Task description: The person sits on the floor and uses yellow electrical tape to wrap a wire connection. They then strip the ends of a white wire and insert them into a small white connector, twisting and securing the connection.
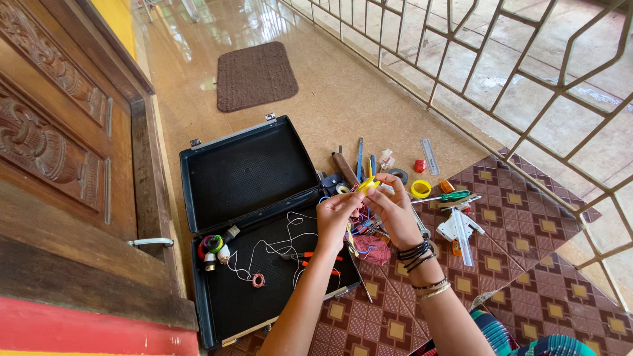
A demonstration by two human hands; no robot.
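While both hands [366, 207] pinch a yellow piece [366, 184] together, open black case [247, 175] left — scattered tools [455, 217] right.

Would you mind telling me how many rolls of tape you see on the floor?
2: a yellow roll right of the hands, and a dark grey roll just beyond it, toward the railing. More may be hidden among the clutter behind the hands.
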